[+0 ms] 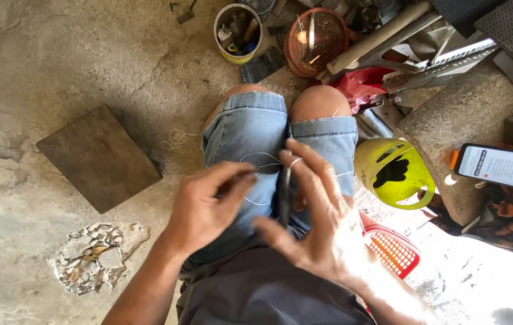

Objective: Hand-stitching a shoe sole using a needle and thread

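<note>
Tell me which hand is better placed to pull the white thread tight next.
Probably the left hand: its fingertips are pinched together right at the white thread over the lap. The right hand is spread open, with the thread looped round one finger beside the dark thin tool, so it looks better placed to steady.

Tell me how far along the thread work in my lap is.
Looks mid-way. Already done: white thread is looped across the denim shorts, one end trailing onto the floor. In hand: the left hand pinches the thread while the right hand steadies a dark thin piece. Left: the loops are slack, nothing pulled tight.
</note>
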